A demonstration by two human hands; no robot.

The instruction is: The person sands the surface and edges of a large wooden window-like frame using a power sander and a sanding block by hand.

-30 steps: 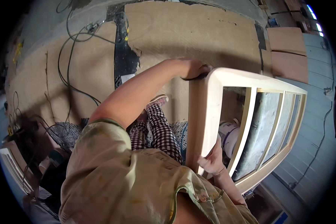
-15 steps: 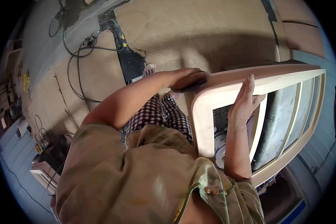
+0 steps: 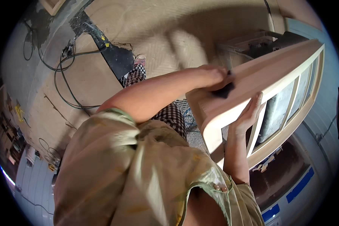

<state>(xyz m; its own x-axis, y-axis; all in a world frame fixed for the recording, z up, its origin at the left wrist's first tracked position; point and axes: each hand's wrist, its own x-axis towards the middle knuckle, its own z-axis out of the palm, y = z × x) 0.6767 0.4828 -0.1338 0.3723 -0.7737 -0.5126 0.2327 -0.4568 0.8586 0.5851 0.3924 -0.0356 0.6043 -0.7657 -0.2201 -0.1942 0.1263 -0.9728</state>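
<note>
A pale wooden window frame with rounded corners and several glazing bars stands on edge in front of me. My left hand reaches across to its top corner and presses a small dark sanding pad against the wood. My right hand lies flat with fingers straight against the frame's face just below that corner, steadying it.
Below are my checked trousers and a shoe on a board-covered floor. Black cables loop at the left beside a dark mat. Blue tape strips mark the floor at the lower right.
My right hand has slid from low on the frame's side up to just under the top corner. The left hand with the pad stays at the corner while the view has swung.
</note>
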